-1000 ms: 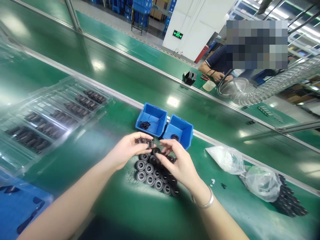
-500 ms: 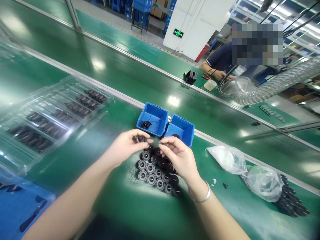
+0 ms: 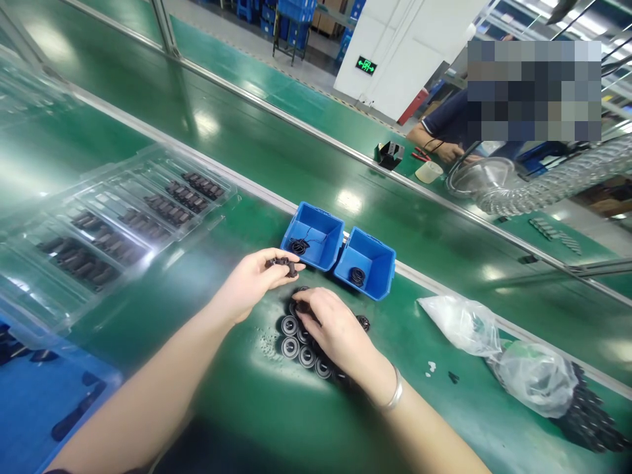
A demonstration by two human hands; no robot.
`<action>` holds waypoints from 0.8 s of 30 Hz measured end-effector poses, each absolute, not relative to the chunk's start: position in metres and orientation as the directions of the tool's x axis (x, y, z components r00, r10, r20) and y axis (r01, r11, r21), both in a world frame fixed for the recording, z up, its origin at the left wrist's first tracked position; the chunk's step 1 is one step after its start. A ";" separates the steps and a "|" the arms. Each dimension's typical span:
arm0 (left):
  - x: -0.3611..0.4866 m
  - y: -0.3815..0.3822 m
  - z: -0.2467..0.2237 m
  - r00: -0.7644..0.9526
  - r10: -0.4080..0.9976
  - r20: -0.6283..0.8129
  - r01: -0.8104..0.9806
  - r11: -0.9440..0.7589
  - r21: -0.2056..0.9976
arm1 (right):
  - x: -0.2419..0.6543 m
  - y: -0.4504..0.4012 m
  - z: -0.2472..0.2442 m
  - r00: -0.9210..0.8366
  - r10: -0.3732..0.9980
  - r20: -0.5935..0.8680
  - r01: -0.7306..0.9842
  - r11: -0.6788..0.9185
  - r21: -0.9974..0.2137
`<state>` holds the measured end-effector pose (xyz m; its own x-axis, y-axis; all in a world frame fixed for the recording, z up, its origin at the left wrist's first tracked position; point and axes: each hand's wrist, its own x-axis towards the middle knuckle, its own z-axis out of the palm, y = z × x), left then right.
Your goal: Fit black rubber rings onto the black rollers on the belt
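Observation:
My left hand (image 3: 257, 275) is closed around several small dark parts (image 3: 285, 266), held above the bench just in front of the left blue bin. My right hand (image 3: 332, 322) reaches across a cluster of round black parts with grey rings (image 3: 289, 347). Its fingertips are pinched together at the cluster's far left end, against a dark piece I cannot make out clearly. The palm and wrist cover much of the cluster. Black rings lie in the right blue bin (image 3: 382, 258), and a thin black coil rests in the left blue bin (image 3: 320, 224).
On the left stand a clear compartment tray (image 3: 143, 253) of dark parts and a blue tray (image 3: 29, 408). Plastic bags (image 3: 461, 322) and a pile of black parts (image 3: 592, 408) lie right. Beyond the metal rail, a co-worker's arm (image 3: 439, 135) is near a clear hose (image 3: 548, 181).
My right hand has moved left and down from in front of the right bin onto the round parts. My left hand keeps its dark parts. The view has shifted slightly.

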<state>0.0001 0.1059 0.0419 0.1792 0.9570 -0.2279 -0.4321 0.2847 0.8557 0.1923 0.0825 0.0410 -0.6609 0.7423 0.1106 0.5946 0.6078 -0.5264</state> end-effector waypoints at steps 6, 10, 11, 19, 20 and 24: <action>-0.001 0.106 0.043 0.202 0.950 -0.240 -0.440 0.307 0.844 | 0.194 0.086 0.052 -0.684 0.723 0.101 0.603 0.637 -0.480; 0.001 0.104 0.041 0.280 0.935 -0.218 -0.418 0.323 0.849 | 0.198 0.088 0.060 -0.492 0.855 0.162 0.599 0.468 -0.649; 0.002 0.104 0.041 0.320 0.924 -0.208 -0.410 0.334 0.849 | 0.198 0.087 0.059 -0.426 0.888 0.171 0.566 0.409 -0.716; 0.010 0.097 0.042 0.507 0.843 -0.181 -0.358 0.397 0.845 | 0.191 0.075 0.040 -0.260 0.943 0.209 0.312 0.287 -0.906; 0.010 0.097 0.042 0.518 0.834 -0.188 -0.347 0.406 0.845 | 0.192 0.074 0.042 -0.261 0.944 0.201 0.283 0.274 -0.919; 0.008 0.097 0.043 0.497 0.840 -0.220 -0.326 0.415 0.849 | 0.213 0.069 0.060 -0.207 0.970 0.127 0.178 0.165 -0.970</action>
<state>0.0084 0.0972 0.0434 0.4966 0.8397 -0.2196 -0.3261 0.4149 0.8494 0.2132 0.0686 0.0603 -0.2070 0.9700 0.1272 0.1777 0.1651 -0.9701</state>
